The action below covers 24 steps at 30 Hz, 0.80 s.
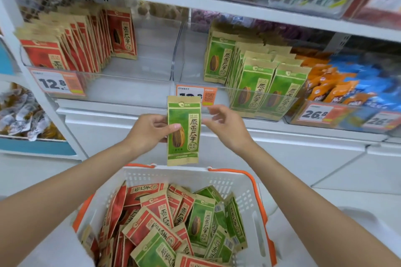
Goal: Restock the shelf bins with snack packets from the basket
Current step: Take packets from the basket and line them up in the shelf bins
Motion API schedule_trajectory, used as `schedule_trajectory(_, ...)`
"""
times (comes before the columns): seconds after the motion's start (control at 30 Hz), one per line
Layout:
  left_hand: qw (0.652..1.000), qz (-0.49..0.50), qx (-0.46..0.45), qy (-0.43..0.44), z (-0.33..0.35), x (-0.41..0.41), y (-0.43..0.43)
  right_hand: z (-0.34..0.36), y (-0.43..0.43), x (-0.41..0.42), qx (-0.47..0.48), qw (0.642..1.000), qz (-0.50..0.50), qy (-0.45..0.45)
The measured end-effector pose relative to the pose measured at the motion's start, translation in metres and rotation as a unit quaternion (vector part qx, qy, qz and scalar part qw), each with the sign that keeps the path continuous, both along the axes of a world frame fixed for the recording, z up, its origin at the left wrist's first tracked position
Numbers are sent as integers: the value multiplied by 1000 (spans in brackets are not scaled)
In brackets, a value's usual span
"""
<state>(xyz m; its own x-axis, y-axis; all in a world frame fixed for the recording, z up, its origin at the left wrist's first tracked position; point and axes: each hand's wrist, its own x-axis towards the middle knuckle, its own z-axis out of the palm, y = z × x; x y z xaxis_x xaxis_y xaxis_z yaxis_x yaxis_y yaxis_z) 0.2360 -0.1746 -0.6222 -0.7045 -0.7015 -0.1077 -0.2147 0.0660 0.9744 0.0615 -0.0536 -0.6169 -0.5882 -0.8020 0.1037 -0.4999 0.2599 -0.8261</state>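
Note:
My left hand (149,131) holds a green sunflower-seed packet (184,119) upright by its left edge, thumb across the front, above the basket and in front of the shelf. My right hand (225,124) is at the packet's right edge with loosely spread fingers; whether it touches is unclear. The white basket (249,191) with orange handles below holds several red and green packets. A clear shelf bin (217,90) on the right holds rows of green packets (260,84). The left bin (130,77) holds red packets (86,45).
Orange and blue snack packs (338,84) fill a bin at the right. Price tags (57,83) hang on the bin fronts. Upper shelves carry more clear bins. A white cabinet ledge (108,112) runs below the bins. Wrapped snacks (21,115) lie at far left.

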Motion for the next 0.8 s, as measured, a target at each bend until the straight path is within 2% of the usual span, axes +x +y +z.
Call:
schedule_trajectory(0.07,999,13,-17,23,19,-5,-3,14,4,-16,-46,990,-44,122)
schedule_trajectory(0.17,995,35,-65,68,53,-25,-7,23,11,-47,-61,951,-115,280)
schedule_trajectory(0.3,981,74,-137,113,100,-69,-20,16,16,-78,-46,901,-166,398)
schedule_trajectory(0.47,981,59,-158,94,116,-135,-54,1,12,-75,-45,889,-163,427)
schedule_trajectory(0.67,990,77,-109,41,78,-192,-81,-5,7,-73,-68,902,-179,388)
schedule_trajectory(0.8,990,109,-90,6,56,-210,-90,-12,12,-70,-70,902,-159,395)
